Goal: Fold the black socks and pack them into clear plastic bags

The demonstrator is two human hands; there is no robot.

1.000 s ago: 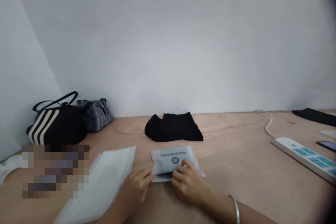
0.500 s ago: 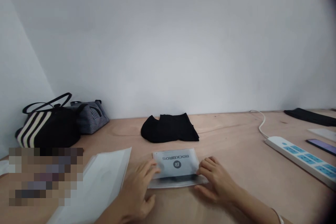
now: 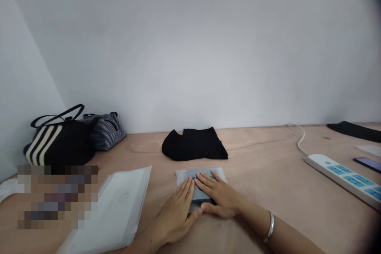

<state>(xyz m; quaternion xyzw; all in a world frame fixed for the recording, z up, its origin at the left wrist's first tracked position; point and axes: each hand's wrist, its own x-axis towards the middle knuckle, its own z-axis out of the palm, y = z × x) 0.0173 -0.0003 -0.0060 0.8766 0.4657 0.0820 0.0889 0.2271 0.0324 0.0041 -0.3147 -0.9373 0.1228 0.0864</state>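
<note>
My left hand [image 3: 175, 214] and my right hand [image 3: 217, 198] lie flat on a grey-blue ROCKBROS plastic packet [image 3: 186, 174], their fingertips nearly meeting over it. The fingers hide most of the printing and the packet's lower part. Neither hand grips it. Left of my left hand, a translucent white plastic sleeve [image 3: 122, 206] lies flat on the plywood table [image 3: 262, 166]. A folded black cloth [image 3: 193, 145] sits just beyond the packet.
A black bag with cream stripes [image 3: 59, 143] and a grey striped bag [image 3: 105, 133] stand at the back left. A pixelated patch [image 3: 56, 196] covers something in front of them. On the right are a white power strip [image 3: 342, 176], its cable [image 3: 300, 143], a phone [image 3: 367, 164] and black cloth [image 3: 354, 131].
Both hands have moved from the packet's sides onto its top and now press flat on it. The packet's printing is now covered. The view has shifted slightly.
</note>
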